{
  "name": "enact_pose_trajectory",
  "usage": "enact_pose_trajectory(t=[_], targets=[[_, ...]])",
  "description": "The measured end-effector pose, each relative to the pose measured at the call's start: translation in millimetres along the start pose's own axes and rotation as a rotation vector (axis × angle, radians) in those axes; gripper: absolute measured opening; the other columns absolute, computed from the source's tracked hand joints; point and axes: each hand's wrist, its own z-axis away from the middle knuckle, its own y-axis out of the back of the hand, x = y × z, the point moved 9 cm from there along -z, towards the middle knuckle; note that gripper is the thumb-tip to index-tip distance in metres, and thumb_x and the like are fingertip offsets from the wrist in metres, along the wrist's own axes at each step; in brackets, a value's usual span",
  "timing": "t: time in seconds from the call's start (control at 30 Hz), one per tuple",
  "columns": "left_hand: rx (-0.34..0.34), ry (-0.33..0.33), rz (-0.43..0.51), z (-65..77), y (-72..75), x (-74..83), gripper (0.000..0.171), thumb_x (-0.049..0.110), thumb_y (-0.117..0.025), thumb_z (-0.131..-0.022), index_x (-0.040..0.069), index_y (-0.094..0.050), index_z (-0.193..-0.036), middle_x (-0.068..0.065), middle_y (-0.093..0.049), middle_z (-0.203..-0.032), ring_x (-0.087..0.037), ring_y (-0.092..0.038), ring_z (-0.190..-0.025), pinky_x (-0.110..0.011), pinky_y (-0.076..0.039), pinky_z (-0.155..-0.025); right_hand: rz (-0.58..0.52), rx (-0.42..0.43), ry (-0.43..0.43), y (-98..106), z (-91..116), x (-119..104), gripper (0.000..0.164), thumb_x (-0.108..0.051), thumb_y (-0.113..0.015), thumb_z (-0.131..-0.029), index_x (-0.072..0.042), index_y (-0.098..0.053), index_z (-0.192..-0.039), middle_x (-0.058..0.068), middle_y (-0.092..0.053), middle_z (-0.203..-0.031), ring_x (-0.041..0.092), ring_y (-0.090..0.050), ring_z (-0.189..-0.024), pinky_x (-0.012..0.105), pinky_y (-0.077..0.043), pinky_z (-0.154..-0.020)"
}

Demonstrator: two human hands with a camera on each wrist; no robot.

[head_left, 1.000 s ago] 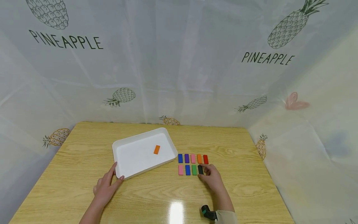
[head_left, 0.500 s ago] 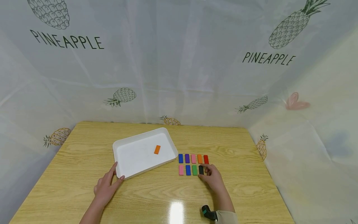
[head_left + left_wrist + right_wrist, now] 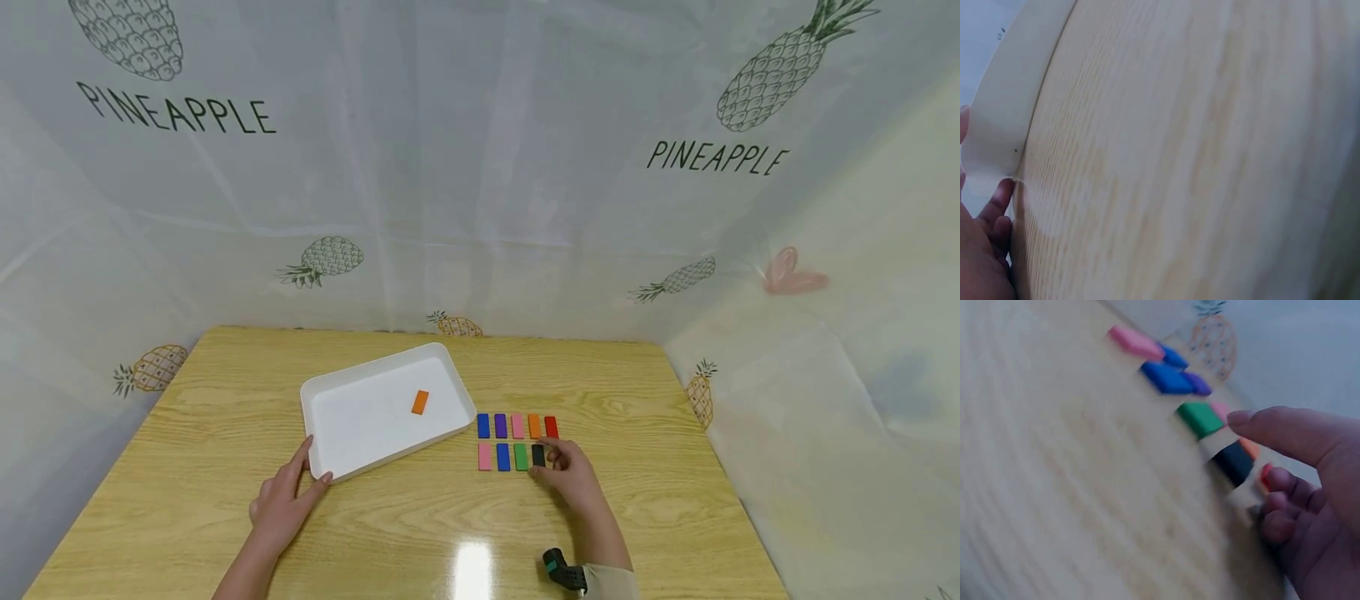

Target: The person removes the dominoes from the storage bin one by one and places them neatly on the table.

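Note:
In the head view a shallow white tray point(image 3: 390, 408) stands left of centre with one orange block point(image 3: 420, 402) lying in it. My left hand point(image 3: 281, 504) rests at the tray's near left corner, its thumb and a finger touching the rim. At the right end of the near row of blocks, my right hand point(image 3: 572, 475) is spread over a black block point(image 3: 538, 456), thumb at the near end, index finger at the far end. The right wrist view shows the thumb point(image 3: 1285, 431) above the black block point(image 3: 1233, 464), apart from it, with other fingers curled to its right.
Left of the black one lie green point(image 3: 521, 457), blue point(image 3: 503, 457) and pink point(image 3: 484, 457) blocks. Behind them runs a row from blue point(image 3: 483, 426) to red point(image 3: 551, 427). All lie flat on the wooden table point(image 3: 360, 542), backed by a pineapple-print curtain point(image 3: 465, 167).

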Motion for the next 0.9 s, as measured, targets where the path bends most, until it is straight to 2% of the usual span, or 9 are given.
enact_pose_trajectory(t=[0.07,0.13,0.37,0.53,0.7,0.9], targets=[[-0.001,0.001,-0.001,0.3,-0.1,-0.1,0.078,0.046,-0.057,-0.096,0.015,-0.018,-0.157,-0.015,-0.051,-0.134,-0.044,-0.04,-0.115,-0.057,-0.024,-0.079,-0.046,0.012,-0.042,2,1,-2,0.047,-0.006,-0.079,-0.08,-0.003,-0.064,-0.125,0.011,-0.051,-0.095,0.019,-0.043,-0.078,0.027,-0.038,-0.064],[-0.002,0.001,0.001,0.5,-0.2,-0.2,0.078,0.046,-0.057,-0.097,0.015,-0.018,-0.157,-0.015,-0.051,-0.134,-0.044,-0.04,-0.115,-0.057,-0.024,-0.078,-0.066,0.022,-0.049,2,0,-8,0.049,-0.006,-0.079,-0.081,-0.003,-0.062,-0.127,0.013,-0.053,-0.1,0.02,-0.045,-0.081,0.027,-0.041,-0.065],[0.005,-0.002,0.008,-0.4,-1.5,-0.5,0.078,0.046,-0.057,-0.097,0.016,-0.018,-0.157,-0.015,-0.051,-0.132,-0.043,-0.039,-0.114,-0.057,-0.024,-0.079,-0.152,0.007,0.0,-13,-5,-44,0.049,-0.003,-0.076,-0.084,0.001,-0.059,-0.129,0.02,-0.055,-0.108,0.021,-0.052,-0.084,0.028,-0.046,-0.067],[0.012,-0.001,0.022,-1.0,-1.6,-0.8,0.077,0.046,-0.057,-0.097,0.016,-0.019,-0.157,-0.016,-0.052,-0.132,-0.044,-0.039,-0.115,-0.056,-0.023,-0.079,-0.178,-0.017,0.035,-33,-12,-64,0.047,-0.004,-0.076,-0.084,0.003,-0.06,-0.127,0.021,-0.057,-0.109,0.022,-0.055,-0.09,0.027,-0.048,-0.074],[0.019,0.002,0.029,0.1,-0.7,-2.2,0.076,0.045,-0.057,-0.096,0.016,-0.021,-0.157,-0.015,-0.052,-0.132,-0.044,-0.04,-0.114,-0.059,-0.024,-0.081,-0.195,-0.081,0.067,-57,-17,-83,0.045,-0.004,-0.076,-0.083,0.004,-0.06,-0.125,0.023,-0.056,-0.111,0.025,-0.055,-0.091,0.025,-0.048,-0.075],[0.022,-0.01,0.026,0.5,0.0,-2.8,0.076,0.045,-0.058,-0.097,0.016,-0.021,-0.157,-0.011,-0.054,-0.129,-0.043,-0.042,-0.112,-0.061,-0.024,-0.082,-0.231,-0.143,0.119,-85,-23,-99,0.043,0.003,-0.074,-0.083,0.005,-0.06,-0.124,0.026,-0.056,-0.112,0.045,-0.052,-0.098,0.027,-0.047,-0.078]])
